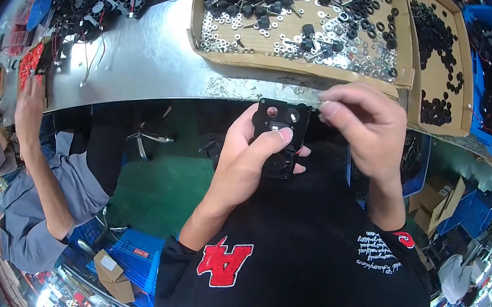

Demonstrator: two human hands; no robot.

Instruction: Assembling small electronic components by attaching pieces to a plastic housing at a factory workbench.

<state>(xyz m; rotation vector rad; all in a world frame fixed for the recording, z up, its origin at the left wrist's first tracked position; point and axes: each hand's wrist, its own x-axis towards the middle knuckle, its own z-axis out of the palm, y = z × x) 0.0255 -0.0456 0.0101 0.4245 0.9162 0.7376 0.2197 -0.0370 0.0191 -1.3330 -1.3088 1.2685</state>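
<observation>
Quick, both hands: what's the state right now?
Left hand: closed, holding a black plate-like part.
Right hand: pinch pose; whether it holds anything small cannot be told.

A large red letter patch edged in white (pixel 225 264) marks a black short-sleeved shirt (pixel 304 283), with several lines of small white lettering (pixel 376 250) inverted across from it and a curved red emblem (pixel 404 239) on the right sleeve. A small red label (pixel 141 253) on a blue plastic crate (pixel 132 267) is illegible.
</observation>
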